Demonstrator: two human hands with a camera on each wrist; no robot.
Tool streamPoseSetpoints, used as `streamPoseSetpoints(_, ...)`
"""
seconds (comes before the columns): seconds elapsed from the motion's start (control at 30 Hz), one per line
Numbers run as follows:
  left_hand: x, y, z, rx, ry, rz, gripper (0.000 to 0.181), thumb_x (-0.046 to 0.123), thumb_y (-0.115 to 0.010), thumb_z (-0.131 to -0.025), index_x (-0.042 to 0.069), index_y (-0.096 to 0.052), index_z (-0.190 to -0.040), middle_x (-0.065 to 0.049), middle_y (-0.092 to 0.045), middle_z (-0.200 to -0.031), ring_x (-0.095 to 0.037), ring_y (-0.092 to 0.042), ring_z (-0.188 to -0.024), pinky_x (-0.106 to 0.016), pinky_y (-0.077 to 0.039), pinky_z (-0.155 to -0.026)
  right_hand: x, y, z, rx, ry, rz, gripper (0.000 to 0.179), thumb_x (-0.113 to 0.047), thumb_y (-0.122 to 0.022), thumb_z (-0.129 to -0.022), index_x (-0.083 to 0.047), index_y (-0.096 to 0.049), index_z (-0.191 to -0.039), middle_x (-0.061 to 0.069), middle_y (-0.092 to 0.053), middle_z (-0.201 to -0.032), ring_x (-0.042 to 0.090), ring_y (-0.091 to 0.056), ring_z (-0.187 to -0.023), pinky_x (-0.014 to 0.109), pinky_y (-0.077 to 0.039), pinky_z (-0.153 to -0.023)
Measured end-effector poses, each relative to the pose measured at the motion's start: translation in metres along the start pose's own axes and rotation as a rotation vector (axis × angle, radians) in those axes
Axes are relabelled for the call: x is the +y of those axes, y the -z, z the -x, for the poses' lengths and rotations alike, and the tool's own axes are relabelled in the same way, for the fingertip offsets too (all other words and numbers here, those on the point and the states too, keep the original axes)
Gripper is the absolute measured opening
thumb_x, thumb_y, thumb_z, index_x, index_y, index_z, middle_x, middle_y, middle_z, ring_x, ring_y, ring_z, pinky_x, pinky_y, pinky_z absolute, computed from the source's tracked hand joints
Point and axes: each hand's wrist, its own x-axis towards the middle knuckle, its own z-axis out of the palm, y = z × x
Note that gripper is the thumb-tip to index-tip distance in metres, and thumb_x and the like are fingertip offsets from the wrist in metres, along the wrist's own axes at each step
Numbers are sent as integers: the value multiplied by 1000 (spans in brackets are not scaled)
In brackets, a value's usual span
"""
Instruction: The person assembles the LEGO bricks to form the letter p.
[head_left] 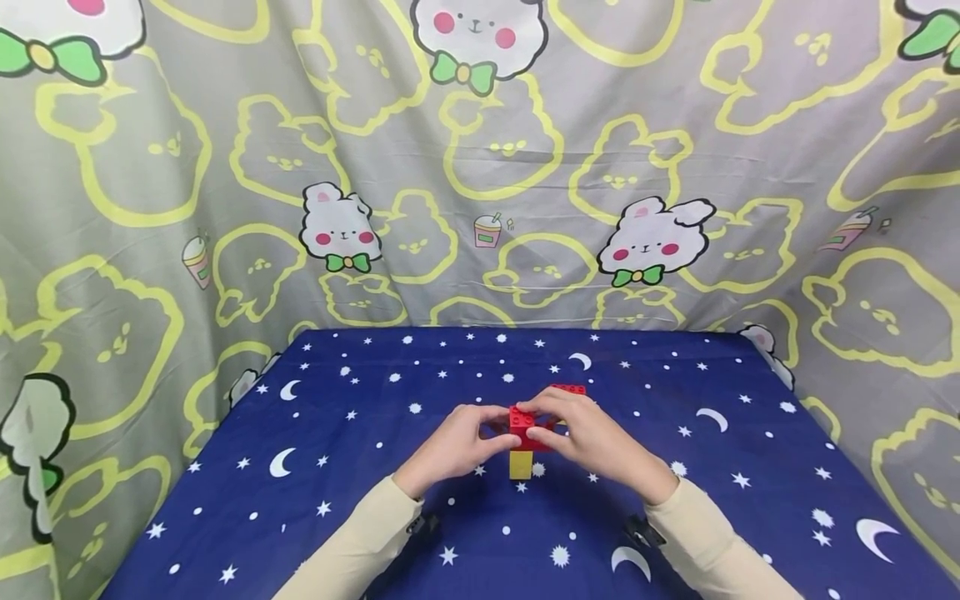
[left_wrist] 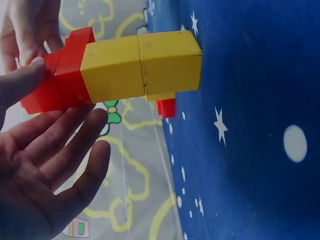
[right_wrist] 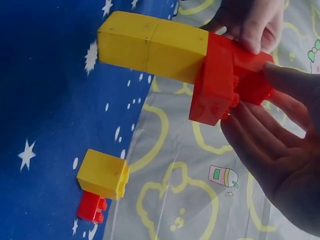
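A small red brick (head_left: 522, 419) tops an upright stack, its studs facing up in the head view. My left hand (head_left: 459, 442) pinches it from the left, while the thumb and fingers of my right hand (head_left: 583, 427) hold it from the other side. Below it lies another red brick (right_wrist: 212, 87), jutting out to the right. Under that come two yellow bricks (left_wrist: 142, 65), one above the other. In the left wrist view the left thumb presses the upper red brick (left_wrist: 42, 90), the fingers spread alongside.
Behind the stack, partly hidden by the right hand, are a red brick (head_left: 570, 389) and a yellow brick (right_wrist: 102, 174), close together on the table. A dark blue cloth (head_left: 360, 450) with white stars and moons covers the table. A patterned grey curtain (head_left: 420, 158) hangs behind it.
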Motion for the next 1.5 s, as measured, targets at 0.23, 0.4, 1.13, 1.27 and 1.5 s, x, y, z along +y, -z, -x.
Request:
streamPoseSetpoints(0.23,1,-1,0,0,-5,-51,41,37,-73,-96,13,-70,-128,3,-74,-103,-11,-66,-80,-21,-55,-69,-1,5,0,-67,-76,-20,37,-21,-78,-92,-15,-70,-128,-7,-69,-112,6,-69,-98,32,-60,-86)
streamPoseSetpoints(0.4,2,-2,0,-1,5,-36,40,35,-75,-95,12,-70,-127,2,-75,-103,-9,-66,-81,-21,-55,-68,1,7,0,-87,-114,-113,38,-23,-75,-95,-17,-68,-132,-8,-70,-116,8,-70,-104,38,-59,-89)
streamPoseSetpoints(1.13,-5,-5,-3,-1,83,196,27,30,-79,-91,20,-70,-115,-4,-72,-111,-15,-68,-83,-33,-57,-73,25,33,-4,91,-250,-87,34,-20,-73,-96,-15,-67,-129,-1,-73,-114,18,-70,-104,47,-58,-91)
streamPoseSetpoints(1.27,-6,-5,-4,7,81,198,26,28,-80,-90,18,-69,-112,-6,-72,-110,-16,-68,-82,-34,-57,-72,36,32,-5,93,-279,-93,36,-17,-73,-96,-15,-66,-131,4,-74,-115,19,-71,-103,48,-58,-91)
streamPoseSetpoints(1.5,-6,-4,-4,25,84,194,24,27,-81,-90,18,-70,-109,-3,-72,-107,-16,-68,-86,-34,-57,-74,58,28,-2,87,-320,-87,36,-18,-74,-96,-12,-66,-130,6,-72,-120,20,-71,-102,42,-59,-87)
